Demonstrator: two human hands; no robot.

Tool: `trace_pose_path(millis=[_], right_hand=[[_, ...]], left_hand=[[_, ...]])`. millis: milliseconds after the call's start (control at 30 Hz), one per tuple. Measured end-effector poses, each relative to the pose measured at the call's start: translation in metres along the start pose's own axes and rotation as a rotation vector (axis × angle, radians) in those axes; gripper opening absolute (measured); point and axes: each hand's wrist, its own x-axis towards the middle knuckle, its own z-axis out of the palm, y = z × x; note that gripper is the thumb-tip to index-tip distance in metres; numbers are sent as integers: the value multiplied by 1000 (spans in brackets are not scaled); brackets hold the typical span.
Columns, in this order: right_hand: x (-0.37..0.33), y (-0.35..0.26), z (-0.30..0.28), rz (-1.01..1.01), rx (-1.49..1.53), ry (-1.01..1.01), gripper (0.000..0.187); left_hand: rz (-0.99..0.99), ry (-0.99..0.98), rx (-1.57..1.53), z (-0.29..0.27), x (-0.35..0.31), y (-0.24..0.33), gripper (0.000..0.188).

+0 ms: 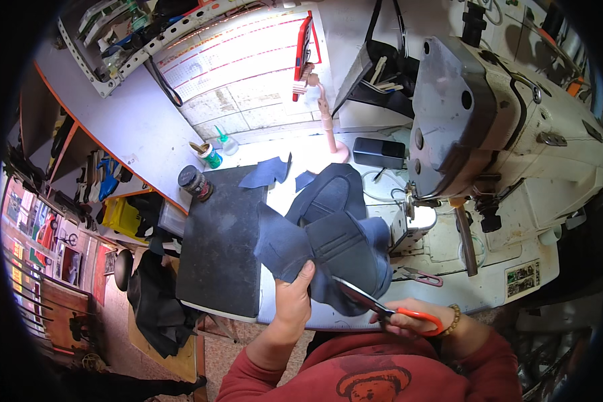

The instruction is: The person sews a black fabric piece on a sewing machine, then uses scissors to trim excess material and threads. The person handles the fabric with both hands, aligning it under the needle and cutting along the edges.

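Observation:
My left hand [293, 300] pinches a blue fabric piece [281, 242] at its lower edge, thumb on top. In my right hand [412, 323] is a pair of scissors [419, 315] with orange-red handles. Its blades point up and left, over the lower part of the dark blue material beside my left hand. Whether they are biting into it I cannot tell. Just beyond lie two dark padded panels, one [345, 246] with stitched lines and blue edging, the other [331, 191] behind it. Smaller blue scraps [269, 173] rest farther back on the white table.
A large sewing machine [509, 114] stands at the right, with pink-handled snips [423, 277] near its base. On the left a black mat [218, 258] covers the tabletop, with a dark jar [194, 182] on it. Behind are a pink phone stand [327, 127] and a black box [379, 153].

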Motion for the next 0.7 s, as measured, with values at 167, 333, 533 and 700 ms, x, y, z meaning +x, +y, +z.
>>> trace_pose_path(millis=[167,333,533,700], right_hand=[[-11,-13,-4,-250,-432,321,42],[27,-52,7,-745,-550,686,62],[47,-96,18,-822,-790,715,57],[62,-105,16,-578,-645,508,43]], left_hand=[[-26,-41,153,-15,-6,6,31],[-133,-195,117,-16,-19,12,33],[-267,-263,146,-23,-25,19,33],[-315,-239,27,-19,-28,16,36]])
